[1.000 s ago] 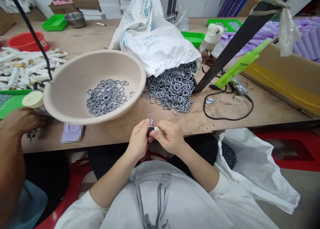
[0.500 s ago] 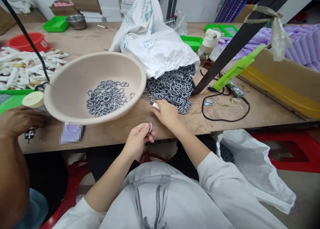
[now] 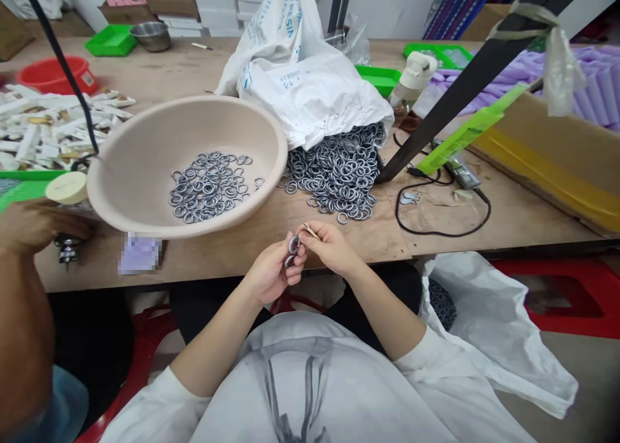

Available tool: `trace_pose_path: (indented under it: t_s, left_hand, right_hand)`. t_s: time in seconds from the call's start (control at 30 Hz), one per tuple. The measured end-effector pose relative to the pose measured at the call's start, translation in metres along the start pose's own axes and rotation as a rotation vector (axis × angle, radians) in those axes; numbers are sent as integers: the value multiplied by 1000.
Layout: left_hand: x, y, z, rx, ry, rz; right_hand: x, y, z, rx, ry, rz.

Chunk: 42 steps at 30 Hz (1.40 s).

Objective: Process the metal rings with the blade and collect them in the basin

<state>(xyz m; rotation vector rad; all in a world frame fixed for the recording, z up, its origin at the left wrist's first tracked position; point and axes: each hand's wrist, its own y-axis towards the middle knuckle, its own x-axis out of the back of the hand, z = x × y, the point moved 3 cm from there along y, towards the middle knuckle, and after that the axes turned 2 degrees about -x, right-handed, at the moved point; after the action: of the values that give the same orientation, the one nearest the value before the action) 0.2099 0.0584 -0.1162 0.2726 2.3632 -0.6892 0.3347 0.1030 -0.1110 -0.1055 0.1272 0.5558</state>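
My left hand [image 3: 269, 274] is closed around two small grey rings [image 3: 293, 243], held just over the table's front edge. My right hand [image 3: 335, 250] meets it there. Its thumb and fingers pinch a thin pale stick [image 3: 311, 232], whose exact kind I cannot make out, and the fingertips touch the upper ring. Beyond my hands, a heap of grey rings [image 3: 343, 175] spills from a white sack [image 3: 314, 101]. To the left stands a large beige basin [image 3: 116, 185] with many such rings [image 3: 208, 188] inside.
A co-worker's hand [image 3: 29, 228] rests at the left beside a cream-lidded container [image 3: 66, 188]. A black post [image 3: 436, 117] slants down right of the heap. A black cable [image 3: 436, 234] loops there. A white plastic bag [image 3: 489, 301] hangs below the table edge at right.
My right hand has come back from the ring heap to my left hand. Two rings now show in my left hand where one showed before. The view has shifted slightly.
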Motion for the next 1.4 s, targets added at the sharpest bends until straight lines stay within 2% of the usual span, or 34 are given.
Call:
trace_pose_path:
  t_s: [0.07,0.2,0.3,0.47,0.63,0.77,0.87,1.0,1.1,1.23,1.33,1.4]
  left_hand:
    - [-7,1,3,-36,11,-17]
    - [-12,0,7,-211,90,-151]
    - [-15,-2,8,-204,107,-146]
    - [-16,-7,1,-227,120,-99]
    - [-13,-6,-1,-256,72,-145]
    - [-13,-7,1,-260,60,-171]
    - [-16,-11,3,-262,102,-123]
    - [-18,-15,3,-257,161,-26]
    - [-10,-12,0,-305,183,-81]
    - [5,-8,-5,-320,221,-148]
    - [15,-6,-10,-300,196,-204]
    - [18,-5,-12,-290,158,-242]
  right_hand:
    - [-3,-7,-1,13,1,-79]
    - [-9,-14,2,88,-122,-193]
    - [-10,-14,5,179,-246,-253]
    - [-1,-12,7,178,-262,-330]
    - [-10,-29,21,339,-695,-207]
    - [-16,-36,22,364,-807,-185]
    - [-6,-28,16,300,-831,-233]
    - [18,-3,9,47,-1037,-370]
    - [26,22,13,-29,-1296,-420]
    - [30,50,16,-198,-1513,-389]
    - [33,50,18,-181,-1399,-391]
    - [32,39,17,-97,-1070,-354]
